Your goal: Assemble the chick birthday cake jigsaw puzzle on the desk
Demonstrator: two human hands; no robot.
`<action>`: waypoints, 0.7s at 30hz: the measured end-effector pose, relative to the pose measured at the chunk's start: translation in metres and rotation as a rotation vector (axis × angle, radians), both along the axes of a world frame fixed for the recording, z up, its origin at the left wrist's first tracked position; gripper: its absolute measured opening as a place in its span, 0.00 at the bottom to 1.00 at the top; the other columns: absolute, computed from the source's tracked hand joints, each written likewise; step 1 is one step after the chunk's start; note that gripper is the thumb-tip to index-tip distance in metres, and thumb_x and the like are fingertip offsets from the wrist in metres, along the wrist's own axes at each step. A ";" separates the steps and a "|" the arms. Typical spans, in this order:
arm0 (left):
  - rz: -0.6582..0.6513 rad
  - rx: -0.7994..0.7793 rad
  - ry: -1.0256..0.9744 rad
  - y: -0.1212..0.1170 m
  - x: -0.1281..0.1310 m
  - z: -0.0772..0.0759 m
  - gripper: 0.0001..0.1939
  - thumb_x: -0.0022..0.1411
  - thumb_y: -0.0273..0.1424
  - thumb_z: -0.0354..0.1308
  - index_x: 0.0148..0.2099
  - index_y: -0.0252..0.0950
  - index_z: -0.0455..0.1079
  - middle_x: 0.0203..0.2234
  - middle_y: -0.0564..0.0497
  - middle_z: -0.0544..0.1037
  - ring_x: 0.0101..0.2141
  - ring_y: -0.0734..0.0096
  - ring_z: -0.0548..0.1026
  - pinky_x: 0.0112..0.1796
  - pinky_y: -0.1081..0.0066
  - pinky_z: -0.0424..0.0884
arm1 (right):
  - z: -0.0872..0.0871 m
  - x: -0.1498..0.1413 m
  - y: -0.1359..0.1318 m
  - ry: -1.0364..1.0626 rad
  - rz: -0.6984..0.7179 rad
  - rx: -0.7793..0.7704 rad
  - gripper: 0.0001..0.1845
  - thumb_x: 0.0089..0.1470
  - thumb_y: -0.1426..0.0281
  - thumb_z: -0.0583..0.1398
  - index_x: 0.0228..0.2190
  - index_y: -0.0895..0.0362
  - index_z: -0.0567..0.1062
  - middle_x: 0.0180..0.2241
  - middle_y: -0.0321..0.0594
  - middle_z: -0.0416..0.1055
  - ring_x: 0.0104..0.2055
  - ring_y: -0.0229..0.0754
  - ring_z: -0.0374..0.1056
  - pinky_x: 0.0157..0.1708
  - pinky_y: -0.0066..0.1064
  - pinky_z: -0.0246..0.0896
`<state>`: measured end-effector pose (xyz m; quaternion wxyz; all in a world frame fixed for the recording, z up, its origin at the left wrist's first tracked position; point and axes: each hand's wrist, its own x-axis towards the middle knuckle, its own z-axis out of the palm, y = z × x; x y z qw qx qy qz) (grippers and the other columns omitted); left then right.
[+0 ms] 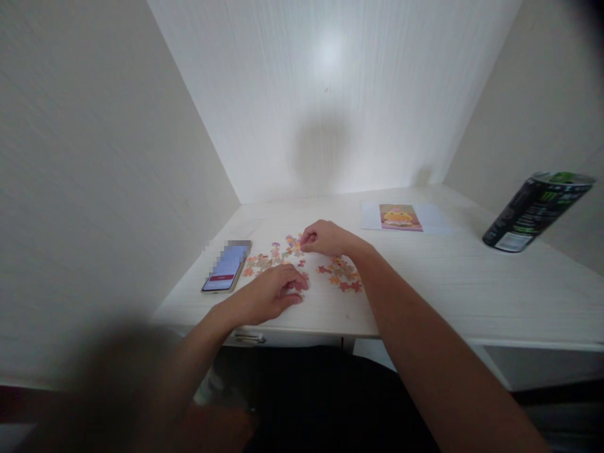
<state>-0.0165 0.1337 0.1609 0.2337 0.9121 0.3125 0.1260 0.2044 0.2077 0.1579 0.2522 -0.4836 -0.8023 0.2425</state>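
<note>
Small jigsaw puzzle pieces [263, 260] in orange, yellow, purple and pink lie loose on the white desk, between and beyond my hands. My right hand [325, 239] is bent at the wrist, with thumb and fingers pinched together over the far pieces. Whatever its fingertips hold, if anything, is hidden. My left hand [278, 292] rests near the desk's front edge, fingers loosely curved and the thumb apart from them. Its fingertips are beside a pink puzzle piece [306, 277]. Another cluster of orange and red pieces [343, 272] lies by my right forearm, which partly covers it.
A phone [227, 267] with its screen lit lies left of the pieces. Farther back is a sheet with a printed picture [400, 218] of a yellow figure. A black drink can [535, 211] stands at the right. White panels [264, 94] enclose the desk [425, 302].
</note>
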 end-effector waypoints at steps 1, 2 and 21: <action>0.006 -0.008 -0.021 -0.001 0.000 0.000 0.08 0.61 0.29 0.60 0.44 0.39 0.71 0.40 0.51 0.75 0.39 0.70 0.71 0.40 0.71 0.66 | 0.000 0.000 0.000 0.009 0.015 -0.013 0.12 0.47 0.70 0.63 0.35 0.61 0.82 0.34 0.44 0.80 0.32 0.40 0.71 0.32 0.27 0.60; 0.016 -0.017 -0.050 -0.001 0.000 -0.001 0.07 0.60 0.29 0.61 0.43 0.39 0.71 0.39 0.52 0.75 0.38 0.71 0.71 0.39 0.71 0.66 | 0.001 0.000 -0.001 0.018 0.033 -0.027 0.13 0.47 0.70 0.64 0.35 0.61 0.82 0.34 0.44 0.80 0.33 0.39 0.71 0.32 0.27 0.60; 0.565 -0.207 -0.781 0.009 0.012 -0.033 0.22 0.52 0.41 0.70 0.44 0.34 0.72 0.33 0.48 0.79 0.32 0.65 0.80 0.27 0.74 0.75 | 0.007 0.000 -0.010 0.242 0.372 -0.428 0.09 0.45 0.71 0.65 0.32 0.59 0.78 0.26 0.35 0.75 0.27 0.34 0.68 0.25 0.24 0.59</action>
